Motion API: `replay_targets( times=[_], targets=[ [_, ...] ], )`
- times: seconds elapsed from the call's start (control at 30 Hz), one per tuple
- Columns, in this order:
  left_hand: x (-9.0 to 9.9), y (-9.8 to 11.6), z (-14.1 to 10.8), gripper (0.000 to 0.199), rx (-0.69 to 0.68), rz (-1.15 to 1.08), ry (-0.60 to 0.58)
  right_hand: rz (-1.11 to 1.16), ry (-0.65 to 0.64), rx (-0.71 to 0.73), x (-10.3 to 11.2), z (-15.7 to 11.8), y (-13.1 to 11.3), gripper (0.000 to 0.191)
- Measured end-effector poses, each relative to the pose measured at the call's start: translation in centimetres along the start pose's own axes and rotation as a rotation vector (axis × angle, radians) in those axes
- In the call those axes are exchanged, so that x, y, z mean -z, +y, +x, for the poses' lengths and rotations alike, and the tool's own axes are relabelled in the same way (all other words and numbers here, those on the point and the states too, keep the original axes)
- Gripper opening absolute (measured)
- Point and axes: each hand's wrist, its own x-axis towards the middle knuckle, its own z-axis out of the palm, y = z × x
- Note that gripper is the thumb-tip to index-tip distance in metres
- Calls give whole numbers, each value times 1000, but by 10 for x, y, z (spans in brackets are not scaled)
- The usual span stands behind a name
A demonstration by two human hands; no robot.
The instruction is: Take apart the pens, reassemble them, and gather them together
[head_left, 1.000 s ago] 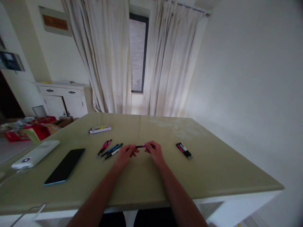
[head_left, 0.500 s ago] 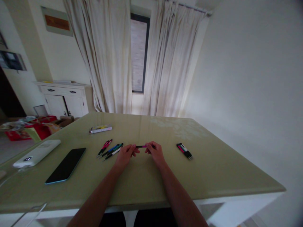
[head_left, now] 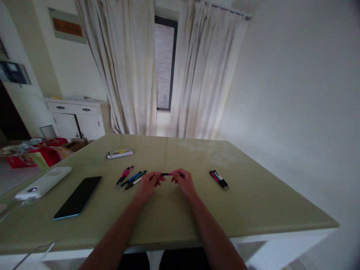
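Between my hands, level above the table [head_left: 168, 221], is a slim black and magenta pen [head_left: 166, 174]. My left hand [head_left: 149, 183] pinches its left end. Fingers of my right hand [head_left: 182, 180] close on the other end, hiding most of that part. Just left of my left hand lie several pens [head_left: 132, 180] with blue, green and white barrels. Beside them are red and black pens [head_left: 124, 176]. To the right of my right hand, several pens [head_left: 219, 179] lie side by side in a neat group.
A black phone [head_left: 78, 197] and a white device with a cable [head_left: 45, 183] lie on the left. Farther back is a clear box [head_left: 119, 153] with something yellow in it. A wall [head_left: 295, 112] runs along the right side.
My right hand has shifted slightly left along the pen, so less of its magenta part shows between the hands. My left hand and the pens on the table look unmoved.
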Motion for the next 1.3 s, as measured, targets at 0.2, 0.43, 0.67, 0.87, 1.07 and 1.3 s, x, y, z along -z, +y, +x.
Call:
replay_targets(
  times=[0.2,0.43,0.67,0.87,1.07,1.3],
  targets=[
    [3,3,-2,52,-62,71,-4,36,-8,-57,0,0,-2,33],
    [3,7,-4,49,-95,67,-12,103,-19,-67,0,-1,-1,36],
    [-1,3,-3,41,-45,-22,-18,362,102,-177,2,5,6,48],
    [0,-3,1,43,-33,-36,45,559,82,-241,7,5,5,47],
    [4,-7,2,40,-61,-29,54,667,93,-240,5,5,8,36],
    [4,-11,3,41,-69,-8,62,618,134,-219,4,7,10,40]
  ],
)
